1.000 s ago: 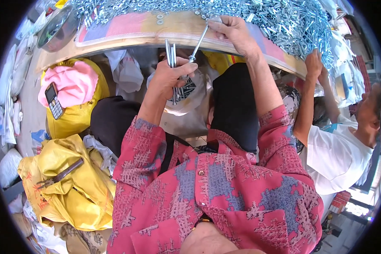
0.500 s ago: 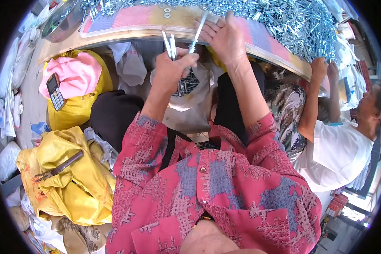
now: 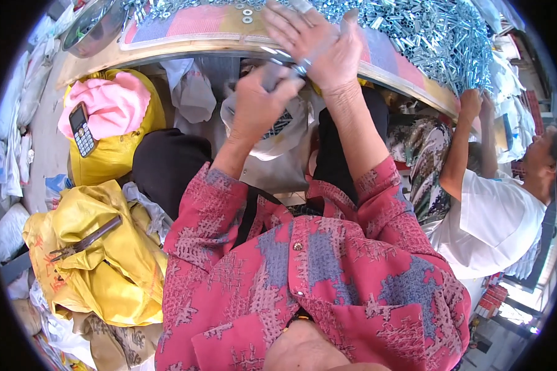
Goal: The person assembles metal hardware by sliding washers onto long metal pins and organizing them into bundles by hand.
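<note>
My left hand (image 3: 260,106), closed and partly blurred, grips several slim silver metal bolts just below the table edge. One bolt (image 3: 302,67) points up and to the right, its end against the palm of my right hand (image 3: 335,60). That right hand is open, its fingers spread over the table edge, with some motion blur. Below my left hand, a white bag (image 3: 271,151) between my knees contains dark and silver metal pieces. On the table lie two washers (image 3: 247,15) and a large heap of silver metal sleeves and bolts (image 3: 424,46).
The wooden table edge (image 3: 192,51) curves across in front. At left, a yellow sack (image 3: 99,170) bears a pink cloth (image 3: 127,102) and a keypad phone (image 3: 82,133). Pliers (image 3: 90,238) rest on yellow sacking. A co-worker (image 3: 495,216) in white works at the right.
My right hand has moved left and closer to my left hand, its palm now meeting the bolt. My left hand has shifted slightly right and down, tilting the bolts over.
</note>
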The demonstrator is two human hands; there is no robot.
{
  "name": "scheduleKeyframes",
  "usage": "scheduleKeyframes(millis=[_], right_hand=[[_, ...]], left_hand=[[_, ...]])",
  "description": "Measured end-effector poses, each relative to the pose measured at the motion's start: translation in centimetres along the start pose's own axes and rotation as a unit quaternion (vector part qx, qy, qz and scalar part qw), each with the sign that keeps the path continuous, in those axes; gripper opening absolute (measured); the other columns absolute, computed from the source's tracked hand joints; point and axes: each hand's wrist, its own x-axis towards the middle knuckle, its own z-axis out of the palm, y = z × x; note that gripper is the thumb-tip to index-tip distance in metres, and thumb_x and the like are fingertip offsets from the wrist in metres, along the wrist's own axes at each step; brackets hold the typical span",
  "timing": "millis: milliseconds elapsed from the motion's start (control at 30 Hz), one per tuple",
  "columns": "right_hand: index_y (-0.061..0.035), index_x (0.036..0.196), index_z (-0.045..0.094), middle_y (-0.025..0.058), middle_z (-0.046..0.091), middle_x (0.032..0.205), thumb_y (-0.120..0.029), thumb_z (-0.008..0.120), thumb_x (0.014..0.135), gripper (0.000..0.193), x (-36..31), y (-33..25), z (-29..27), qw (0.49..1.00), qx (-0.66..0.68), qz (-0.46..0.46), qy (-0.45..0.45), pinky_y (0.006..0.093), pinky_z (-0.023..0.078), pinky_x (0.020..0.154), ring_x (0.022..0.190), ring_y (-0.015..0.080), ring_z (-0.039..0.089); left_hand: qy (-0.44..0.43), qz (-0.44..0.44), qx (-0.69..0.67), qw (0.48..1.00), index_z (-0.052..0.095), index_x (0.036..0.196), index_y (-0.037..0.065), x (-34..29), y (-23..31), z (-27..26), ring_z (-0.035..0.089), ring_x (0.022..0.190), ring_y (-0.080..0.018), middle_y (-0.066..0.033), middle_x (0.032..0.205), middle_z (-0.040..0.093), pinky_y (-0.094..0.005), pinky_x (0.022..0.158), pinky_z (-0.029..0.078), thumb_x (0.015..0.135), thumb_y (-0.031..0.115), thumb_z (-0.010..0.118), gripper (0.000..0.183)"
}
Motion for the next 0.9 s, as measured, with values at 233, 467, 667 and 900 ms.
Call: scheduleKeyframes(millis=[233, 467, 667, 900], right_hand=[[0.0044, 0.139, 0.030, 0.0255, 0.033, 0.143, -0.067, 0.025, 0.091, 0.087, 0.8, 0.1, 2.4, 0.977, -0.038, 0.013, 0.210, 0.0460, 0.025, 0.113, 0.136, 0.0371, 0.030], [0.0071, 0.139, 0.027, 0.0242, 0.033, 0.143, -0.063, 0.023, 0.094, 0.084, 1.6, 2.0, 3.8, 0.983, -0.031, 0.040, 0.178, 0.0454, 0.027, 0.112, 0.132, 0.0352, 0.036], [0.0054, 0.135, 0.038, 0.0259, 0.045, 0.135, -0.058, 0.037, 0.094, 0.075, 2.8, 3.8, 7.6, 0.892, -0.036, 0.023, 0.451, 0.0421, 0.041, 0.099, 0.118, 0.0311, 0.052], [0.0007, 0.121, 0.055, 0.0106, 0.065, 0.109, -0.026, 0.056, 0.094, 0.038, -0.4, 2.3, 4.3, 0.924, -0.324, 0.032, 0.200, 0.0301, 0.052, 0.086, 0.107, 0.0208, 0.062]], left_hand=[[0.107, -0.175, -0.084, 0.975, 0.064, 0.082, -0.002, 1.5, 1.0, -3.1, 0.056, 0.066, -0.0123, -0.0048, 0.069, 0.062, -0.0310, 0.067, 0.048, 0.075, 0.015, 0.071, 0.020], [0.164, -0.255, -0.105, 0.947, 0.068, 0.085, -0.002, 2.9, 0.2, -5.9, 0.055, 0.055, -0.0088, -0.0028, 0.069, 0.064, -0.0230, 0.051, 0.042, 0.075, 0.013, 0.072, 0.018], [0.033, -0.024, 0.051, 0.998, 0.067, 0.074, 0.001, 0.7, 0.7, -3.4, 0.046, 0.053, -0.0020, 0.0025, 0.061, 0.058, -0.0197, 0.046, 0.034, 0.078, 0.010, 0.068, 0.010], [0.029, -0.348, -0.317, 0.882, 0.066, 0.090, -0.001, 0.3, 0.8, -7.6, 0.045, 0.046, -0.0048, -0.0051, 0.075, 0.064, -0.0175, 0.041, 0.026, 0.080, 0.010, 0.070, 0.015]])
